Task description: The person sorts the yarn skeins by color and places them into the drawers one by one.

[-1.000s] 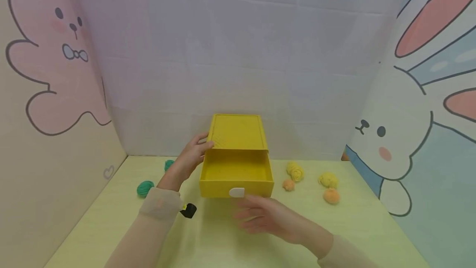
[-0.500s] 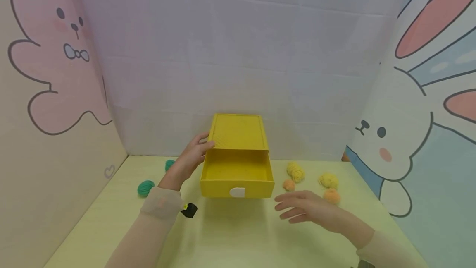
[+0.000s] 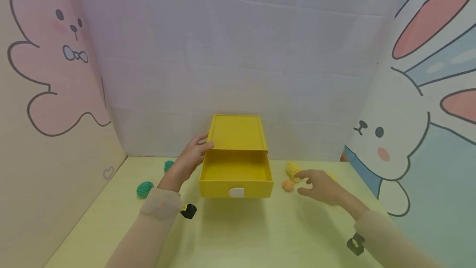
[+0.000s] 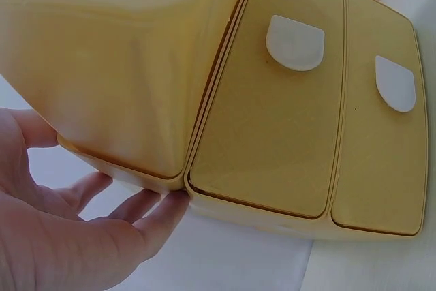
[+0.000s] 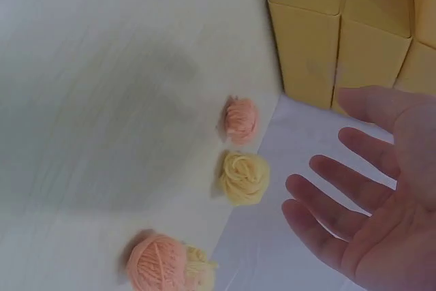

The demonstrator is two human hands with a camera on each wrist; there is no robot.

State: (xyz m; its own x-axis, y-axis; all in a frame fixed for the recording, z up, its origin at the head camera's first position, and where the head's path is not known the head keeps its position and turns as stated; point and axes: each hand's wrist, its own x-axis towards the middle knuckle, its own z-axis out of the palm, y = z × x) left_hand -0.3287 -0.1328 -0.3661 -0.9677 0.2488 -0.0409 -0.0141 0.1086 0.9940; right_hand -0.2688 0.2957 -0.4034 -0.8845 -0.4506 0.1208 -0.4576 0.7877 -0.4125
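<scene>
A yellow drawer cabinet [image 3: 238, 131] stands against the back wall. Its top drawer [image 3: 236, 187] is pulled out, bare inside, with a white tab on the front. My left hand [image 3: 191, 158] rests on the cabinet's left side, thumb by the top edge; the left wrist view shows its fingers spread along the side. To the right, my right hand [image 3: 321, 187] hovers above the table with fingers apart, holding nothing. Nearest to it are a yellow yarn ball [image 3: 293, 170] and an orange yarn ball [image 3: 288, 185]. Another yellow yarn ball [image 3: 331, 175] is mostly hidden behind the hand.
Two green yarn balls lie left of the cabinet, one in front [image 3: 145, 189] and one behind [image 3: 168, 165] my left forearm. Two lower drawers with white tabs [image 4: 295, 43] are shut. Printed side walls bound the pale table [image 3: 238, 235].
My right hand has moved away from the drawer front, first to the right and then forward over the yarn balls. The left hand and the pulled-out drawer have stayed put.
</scene>
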